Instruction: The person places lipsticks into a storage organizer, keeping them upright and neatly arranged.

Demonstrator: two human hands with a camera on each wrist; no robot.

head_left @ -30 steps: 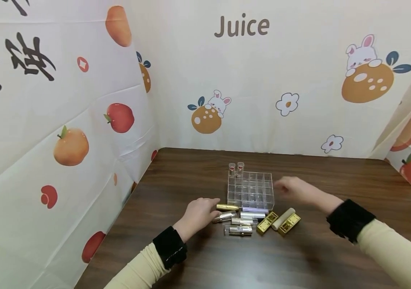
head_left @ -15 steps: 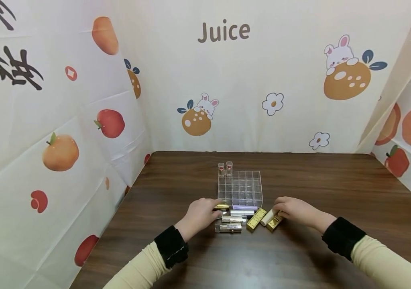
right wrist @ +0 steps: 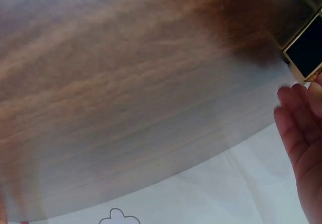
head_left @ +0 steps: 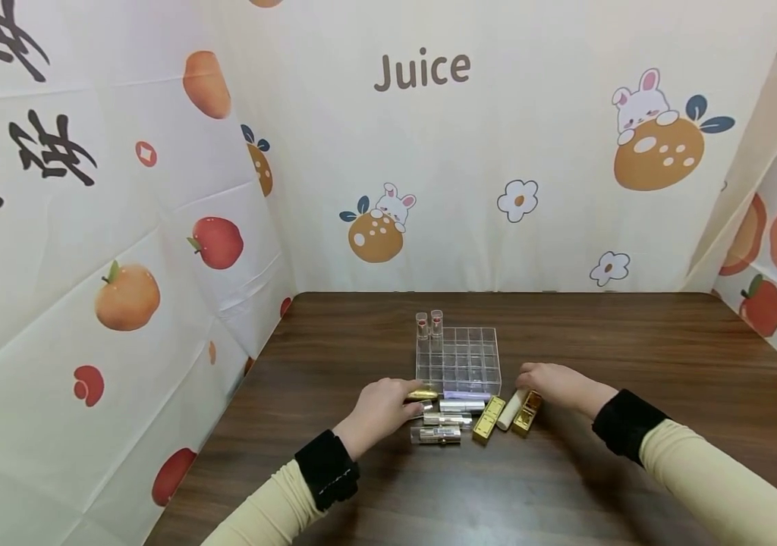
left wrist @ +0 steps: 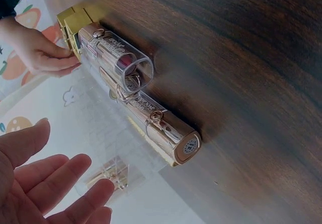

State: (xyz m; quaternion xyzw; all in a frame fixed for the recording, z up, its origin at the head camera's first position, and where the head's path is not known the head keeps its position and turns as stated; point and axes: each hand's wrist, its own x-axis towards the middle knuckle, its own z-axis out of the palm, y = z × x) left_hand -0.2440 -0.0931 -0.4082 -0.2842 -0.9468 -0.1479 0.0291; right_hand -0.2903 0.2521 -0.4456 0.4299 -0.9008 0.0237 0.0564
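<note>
One gold case (head_left: 526, 415) is pinched by the right hand (head_left: 562, 384). The left hand (head_left: 378, 412) is loosely spread, gripping nothing, near a metallic lipstick (left wrist: 168, 132).

Loads of gold here: the boxy tubes (head_left: 489, 419) are bright yellow-gold, one with a black end framed in gold, and the lipsticks (left wrist: 162, 127) look rose gold. Then there's a lilac tube (head_left: 467, 396), a silver tube (head_left: 462, 406) and a cream tube (head_left: 511, 411). Tabletop (head_left: 498, 500) is dark brown woodgrain, sleeves (head_left: 716, 470) pale yellow with black cuffs (head_left: 627, 425), backdrop (head_left: 457, 136) off-white with orange fruit, white bunnies and flowers.
</note>
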